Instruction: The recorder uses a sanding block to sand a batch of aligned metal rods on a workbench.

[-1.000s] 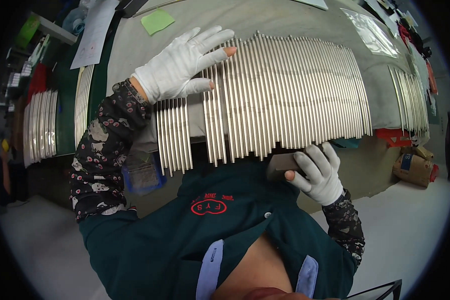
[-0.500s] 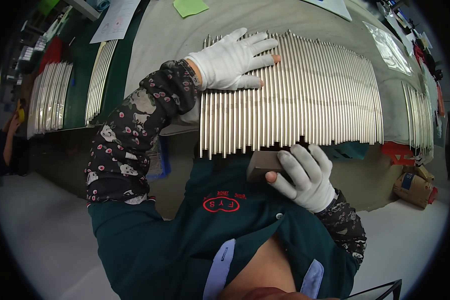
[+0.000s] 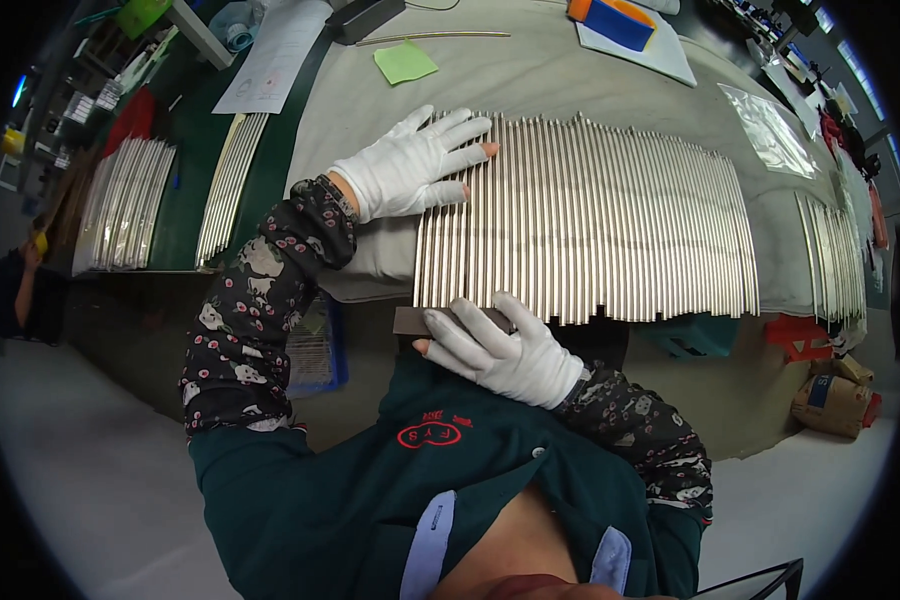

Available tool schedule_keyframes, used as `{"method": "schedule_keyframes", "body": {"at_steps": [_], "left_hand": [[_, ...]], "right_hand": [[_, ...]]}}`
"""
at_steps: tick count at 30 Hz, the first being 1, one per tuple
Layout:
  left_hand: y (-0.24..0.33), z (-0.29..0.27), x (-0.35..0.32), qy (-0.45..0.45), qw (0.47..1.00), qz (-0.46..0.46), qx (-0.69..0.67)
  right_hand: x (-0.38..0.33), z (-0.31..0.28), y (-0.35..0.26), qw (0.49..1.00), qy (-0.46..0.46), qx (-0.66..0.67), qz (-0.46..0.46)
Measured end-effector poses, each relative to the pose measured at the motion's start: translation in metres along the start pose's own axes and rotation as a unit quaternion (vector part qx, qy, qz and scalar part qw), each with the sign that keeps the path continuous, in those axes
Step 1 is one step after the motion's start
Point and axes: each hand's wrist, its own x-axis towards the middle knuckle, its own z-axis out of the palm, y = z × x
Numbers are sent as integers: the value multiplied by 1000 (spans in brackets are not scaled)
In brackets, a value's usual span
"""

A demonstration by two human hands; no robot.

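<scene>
A row of many thin, shiny metal rods (image 3: 620, 220) lies side by side on the cloth-covered table. My left hand (image 3: 410, 165), in a white glove with bare fingertips, rests flat with fingers spread over the far part of the leftmost rods. A flat brown-grey block (image 3: 410, 322) is held by my right hand (image 3: 505, 350), gloved the same way. Its long side lies along the near ends of the left-hand rods and appears to touch them. Those ends line up fairly evenly; further right, a few rod ends sit unevenly.
A single rod (image 3: 435, 38) and a green paper note (image 3: 405, 62) lie beyond the row. Blue-orange tape (image 3: 615, 22) sits at the back. More rods are bundled at left (image 3: 232, 190) and right (image 3: 832, 250). A clear plastic bag (image 3: 773, 130) lies at far right.
My right hand has moved left with the block, from the row's middle to its left near ends. Those ends now look more even. My left hand has slid toward the row's left edge.
</scene>
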Motion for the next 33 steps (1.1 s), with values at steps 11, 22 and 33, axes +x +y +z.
{"method": "schedule_keyframes", "body": {"at_steps": [11, 22, 33], "left_hand": [[9, 1, 9, 69, 996, 37, 33], [66, -9, 70, 41, 989, 122, -71], [34, 5, 32, 125, 983, 86, -101]], "right_hand": [[-33, -44, 15, 992, 80, 97, 14], [-63, -65, 35, 989, -1, 66, 132], [-78, -69, 27, 984, -6, 74, 164]]}}
